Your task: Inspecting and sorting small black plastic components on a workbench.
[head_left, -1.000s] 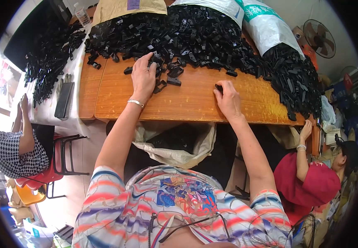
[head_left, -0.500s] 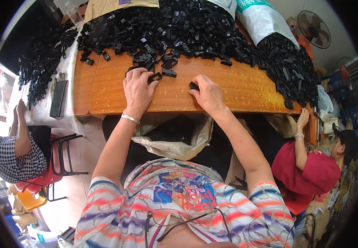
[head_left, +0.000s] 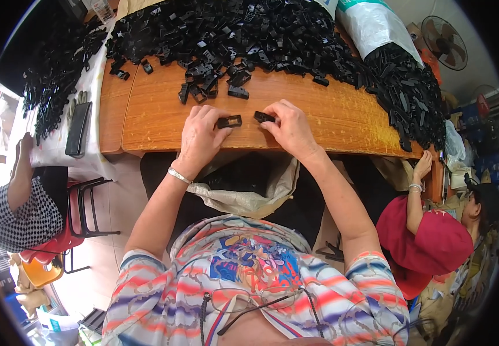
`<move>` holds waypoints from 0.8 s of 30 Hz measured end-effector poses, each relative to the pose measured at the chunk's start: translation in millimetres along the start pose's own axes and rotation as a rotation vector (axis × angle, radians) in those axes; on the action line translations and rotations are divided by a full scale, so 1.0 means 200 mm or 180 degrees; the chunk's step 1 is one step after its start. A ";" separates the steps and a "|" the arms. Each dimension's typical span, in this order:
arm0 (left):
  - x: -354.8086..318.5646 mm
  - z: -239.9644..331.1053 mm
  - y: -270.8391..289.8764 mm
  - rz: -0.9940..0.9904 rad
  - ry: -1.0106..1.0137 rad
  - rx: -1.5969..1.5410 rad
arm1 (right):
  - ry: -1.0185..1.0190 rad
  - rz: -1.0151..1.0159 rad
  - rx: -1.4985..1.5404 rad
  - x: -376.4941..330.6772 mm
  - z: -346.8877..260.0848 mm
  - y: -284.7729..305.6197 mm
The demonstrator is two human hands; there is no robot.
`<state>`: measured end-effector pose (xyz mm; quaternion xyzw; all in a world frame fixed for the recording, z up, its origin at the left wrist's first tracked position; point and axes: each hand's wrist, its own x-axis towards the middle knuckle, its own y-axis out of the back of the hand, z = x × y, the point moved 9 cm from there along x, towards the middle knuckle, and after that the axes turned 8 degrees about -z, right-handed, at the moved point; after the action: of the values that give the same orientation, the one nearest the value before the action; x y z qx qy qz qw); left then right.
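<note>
Between thumb and fingers, my left hand (head_left: pixel 204 131) grips a small black rectangular plastic frame (head_left: pixel 230 121) with an opening through it. My right hand (head_left: pixel 288 127) pinches a small dark plastic piece (head_left: pixel 264 117), partly hidden by the fingers. The two pieces face each other a short way apart, over the near part of the wooden table (head_left: pixel 330 121). Just beyond my hands, several loose black pieces (head_left: pixel 203 86) lie at the front of a large heap of black plastic parts (head_left: pixel 249 40).
A second heap of long black parts (head_left: pixel 402 98) spills from a white sack (head_left: pixel 370 29) at the right. An open sack (head_left: pixel 244 199) hangs below the table edge at my lap. At the left lie a phone (head_left: pixel 78 130) and more black parts (head_left: pixel 59 81). People sit on both sides.
My left hand has drawn back from the loose pieces and moved right, bringing the black frame with it. My right hand has shifted slightly left, so the two pieces are closer together.
</note>
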<state>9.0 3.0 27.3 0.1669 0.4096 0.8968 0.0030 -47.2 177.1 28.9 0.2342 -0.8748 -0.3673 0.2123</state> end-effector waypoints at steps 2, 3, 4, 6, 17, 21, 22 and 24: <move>0.00 -0.01 0.02 0.0091 0.0010 0.0057 | 0.0169 0.0008 0.0023 0.03 -0.08 -0.02; 0.00 -0.02 0.04 0.0181 -0.0004 0.0115 | 0.0334 0.0039 0.0038 0.04 -0.12 -0.03; 0.00 -0.03 0.04 0.0180 -0.0003 0.0116 | 0.0484 0.0019 0.0063 0.06 -0.16 -0.04; 0.00 -0.03 0.03 0.0112 -0.0063 0.0210 | 0.0531 -0.0008 0.0041 0.11 -0.19 -0.09; 0.00 -0.09 0.00 -0.0070 0.0099 0.0181 | 0.0688 -0.0540 -0.0400 0.21 -0.23 -0.21; 0.02 -0.09 0.01 -0.0221 0.0143 -0.0229 | 0.0477 -0.0858 -0.0143 0.25 -0.17 -0.22; 0.02 -0.09 0.02 -0.0228 0.0144 -0.0229 | 0.0294 -0.1091 0.0093 0.27 -0.14 -0.24; 0.03 -0.13 0.01 -0.0327 0.0523 -0.0290 | -0.0072 -0.1329 0.0132 0.29 -0.09 -0.26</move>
<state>-4.7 -16.8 13.9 0.0712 0.3753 0.9239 0.0230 -69.8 102.6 13.0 0.4105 -0.8170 -0.3878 0.1168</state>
